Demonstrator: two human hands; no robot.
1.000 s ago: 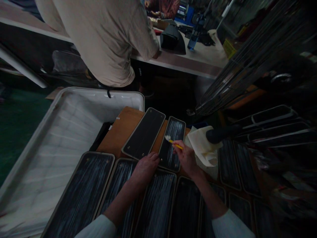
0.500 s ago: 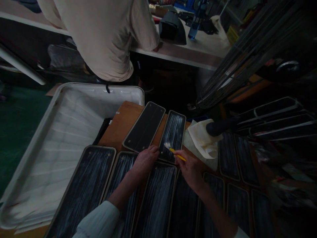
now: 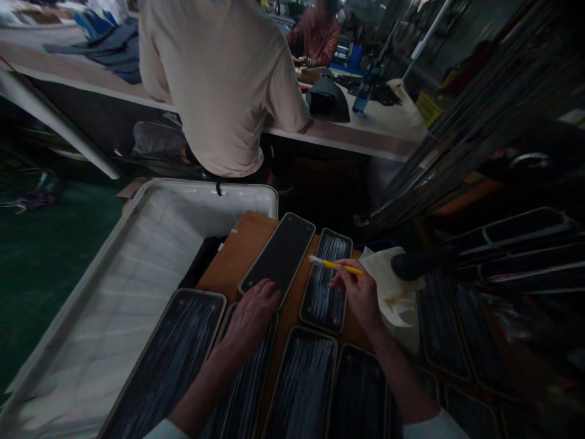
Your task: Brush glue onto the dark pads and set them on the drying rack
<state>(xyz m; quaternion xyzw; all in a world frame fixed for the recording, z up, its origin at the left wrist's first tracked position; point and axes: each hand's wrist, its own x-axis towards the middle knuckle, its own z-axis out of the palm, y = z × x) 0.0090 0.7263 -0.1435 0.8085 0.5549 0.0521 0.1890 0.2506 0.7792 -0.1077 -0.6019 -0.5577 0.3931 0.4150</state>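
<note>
My right hand (image 3: pixel 361 291) pinches a small yellow-handled brush (image 3: pixel 336 264), its white bristles over the upper left edge of a dark panel streaked with white (image 3: pixel 326 283). My left hand (image 3: pixel 252 314) lies palm down with fingers together, its fingertips on the lower end of a plain dark panel (image 3: pixel 278 258) to the left. Several more streaked dark panels (image 3: pixel 301 384) lie in a row nearer to me on the brown board (image 3: pixel 237 253).
A large white tray (image 3: pixel 114 286) stands at the left. A cream cloth (image 3: pixel 393 286) and a dark handle (image 3: pixel 420 262) lie right of the brush. More panels are stacked at the right (image 3: pixel 516 238). A person in a beige shirt (image 3: pixel 223 79) stands at a long bench (image 3: pixel 365 131) ahead.
The brush has moved up from the streaked panel's lower end to its upper left edge. My left hand shifted left from the streaked panel onto the plain one's lower end.
</note>
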